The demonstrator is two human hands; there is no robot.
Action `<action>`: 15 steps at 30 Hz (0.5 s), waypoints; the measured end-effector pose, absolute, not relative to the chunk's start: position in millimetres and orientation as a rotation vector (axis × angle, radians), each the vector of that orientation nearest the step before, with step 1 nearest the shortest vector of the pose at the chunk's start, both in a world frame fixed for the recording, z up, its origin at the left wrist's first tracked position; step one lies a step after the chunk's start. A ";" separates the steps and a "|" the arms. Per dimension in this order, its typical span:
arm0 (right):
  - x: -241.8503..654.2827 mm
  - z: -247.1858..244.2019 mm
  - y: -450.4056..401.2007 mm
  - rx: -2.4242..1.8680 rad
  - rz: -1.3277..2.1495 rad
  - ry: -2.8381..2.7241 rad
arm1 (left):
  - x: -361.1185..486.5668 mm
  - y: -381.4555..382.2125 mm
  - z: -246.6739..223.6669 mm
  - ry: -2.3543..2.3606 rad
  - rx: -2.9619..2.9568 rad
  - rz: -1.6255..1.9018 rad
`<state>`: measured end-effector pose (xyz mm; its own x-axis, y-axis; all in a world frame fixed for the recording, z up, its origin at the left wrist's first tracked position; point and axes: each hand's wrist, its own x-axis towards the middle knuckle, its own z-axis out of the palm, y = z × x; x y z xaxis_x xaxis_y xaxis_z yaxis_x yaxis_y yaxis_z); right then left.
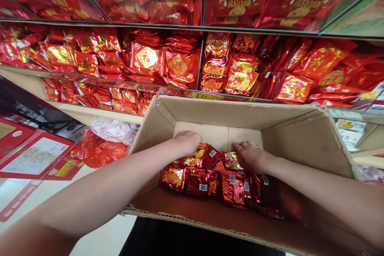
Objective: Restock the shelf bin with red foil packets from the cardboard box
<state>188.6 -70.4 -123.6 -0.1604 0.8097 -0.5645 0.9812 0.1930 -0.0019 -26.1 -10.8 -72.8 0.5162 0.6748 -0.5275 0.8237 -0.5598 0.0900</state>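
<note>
Head view: cardboard box [294, 136] with red packets [198, 182], left hand [188, 142] curled, right hand [250, 155] spread.

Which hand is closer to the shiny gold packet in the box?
The right hand: it is just beside the gold packet. The left hand is farther away, with red packets in between.

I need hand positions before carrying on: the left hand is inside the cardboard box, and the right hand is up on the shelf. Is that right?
No, the right hand is wrong: the head view shows it inside the cardboard box too, beside a gold packet. The left hand is inside the box, as you say.
</note>
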 end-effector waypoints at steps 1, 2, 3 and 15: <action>188.7 -123.6 -70.2 1.663 -0.516 2.030 | -26.3 -11.3 -72.9 1.235 2.431 -0.654; 188.7 -123.6 -70.3 1.649 -0.517 2.025 | -26.5 -12.2 -73.2 1.219 2.428 -0.671; 188.6 -123.4 -70.5 1.634 -0.517 2.022 | -26.7 -13.4 -73.5 1.200 2.422 -0.687; 192.1 -115.2 -64.6 1.682 -0.581 2.069 | -29.5 -25.0 -82.3 1.114 2.291 -0.665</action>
